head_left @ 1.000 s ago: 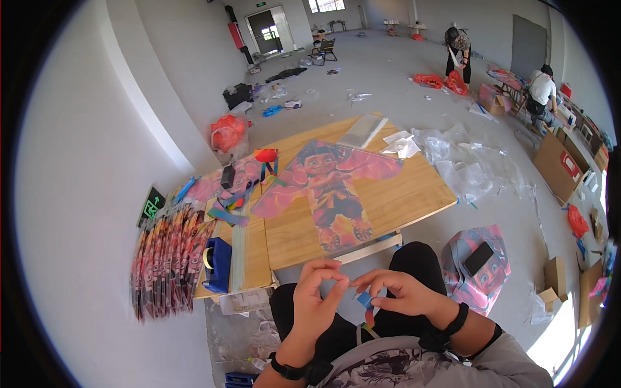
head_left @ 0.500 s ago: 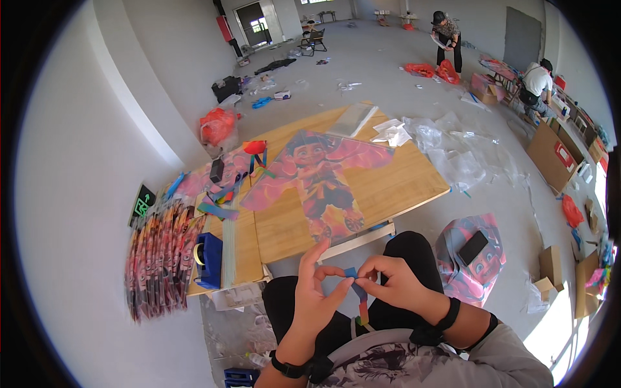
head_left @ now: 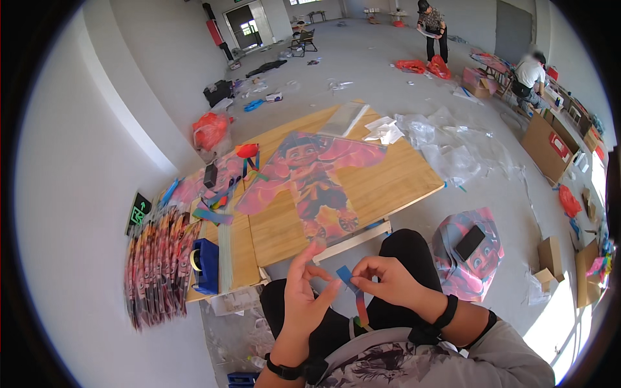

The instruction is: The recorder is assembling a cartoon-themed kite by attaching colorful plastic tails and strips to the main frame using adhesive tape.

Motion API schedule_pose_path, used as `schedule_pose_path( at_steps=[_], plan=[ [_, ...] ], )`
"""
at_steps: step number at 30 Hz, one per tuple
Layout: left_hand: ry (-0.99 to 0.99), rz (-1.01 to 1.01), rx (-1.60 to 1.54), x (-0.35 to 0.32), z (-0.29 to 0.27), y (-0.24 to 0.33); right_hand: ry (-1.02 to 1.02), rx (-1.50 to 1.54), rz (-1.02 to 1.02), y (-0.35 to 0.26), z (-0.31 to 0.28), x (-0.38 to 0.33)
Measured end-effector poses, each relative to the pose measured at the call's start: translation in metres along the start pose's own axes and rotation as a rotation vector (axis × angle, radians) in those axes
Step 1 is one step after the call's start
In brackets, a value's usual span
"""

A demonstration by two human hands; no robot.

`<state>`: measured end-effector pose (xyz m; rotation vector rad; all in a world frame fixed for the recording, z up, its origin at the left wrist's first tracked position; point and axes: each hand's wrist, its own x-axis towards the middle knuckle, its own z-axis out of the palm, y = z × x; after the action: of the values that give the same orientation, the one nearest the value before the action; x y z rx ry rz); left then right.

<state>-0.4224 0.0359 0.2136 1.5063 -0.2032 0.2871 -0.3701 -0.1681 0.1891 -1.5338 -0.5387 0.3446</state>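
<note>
My right hand (head_left: 393, 282) pinches a rainbow-coloured ribbon (head_left: 361, 304) near its blue upper end, which sticks up beyond the fingertips. The ribbon's red and yellow part hangs down over my lap. Just left of the blue end is my left hand (head_left: 305, 299), its fingers apart and nothing in them. Ahead of both hands, a printed kite (head_left: 318, 178) with a cartoon figure and spread wings lies flat on a wooden table (head_left: 407, 178).
Left on the table are a blue tape dispenser (head_left: 208, 266), a black box-shaped object (head_left: 210, 175) and more rainbow ribbons (head_left: 217, 213). Several packed printed pieces (head_left: 158, 268) hang by the left wall. A phone (head_left: 470, 242) rests on a folded print (head_left: 485, 271) at right. Two people work farther back.
My left hand has let go of the ribbon and moved slightly left. The blue end now stands free above my right fingers. The view has shifted slightly.
</note>
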Motion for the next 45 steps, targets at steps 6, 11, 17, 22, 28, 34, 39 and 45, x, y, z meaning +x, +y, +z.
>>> schedule_pose_path(
  at_steps=[6, 11, 17, 22, 28, 34, 39, 45],
  plan=[
    [-0.017, -0.046, -0.081, 0.0, -0.015, 0.007, 0.096, -0.075, 0.052, 0.0, -0.012, 0.004],
    [-0.182, -0.229, -0.47, 0.002, -0.012, 0.024, 0.098, -0.07, 0.041, -0.002, -0.009, 0.005],
    [-0.139, -0.394, -0.666, 0.003, -0.01, 0.013, 0.045, -0.067, 0.059, -0.007, -0.002, 0.006],
    [-0.085, -0.507, -0.78, 0.003, -0.008, 0.011, 0.017, -0.022, 0.062, -0.005, -0.001, 0.008],
    [-0.041, -0.489, -0.746, 0.0, -0.008, 0.003, -0.014, 0.036, 0.097, -0.005, 0.0, 0.009],
    [-0.058, -0.477, -0.725, 0.0, -0.01, 0.001, -0.034, 0.127, 0.135, 0.0, 0.0, 0.01],
    [-0.053, -0.487, -0.735, 0.0, -0.011, 0.0, -0.044, 0.194, 0.152, 0.003, 0.0, 0.01],
    [-0.047, -0.487, -0.734, -0.001, -0.013, -0.003, -0.03, 0.169, 0.165, 0.005, -0.001, 0.012]
  ],
)
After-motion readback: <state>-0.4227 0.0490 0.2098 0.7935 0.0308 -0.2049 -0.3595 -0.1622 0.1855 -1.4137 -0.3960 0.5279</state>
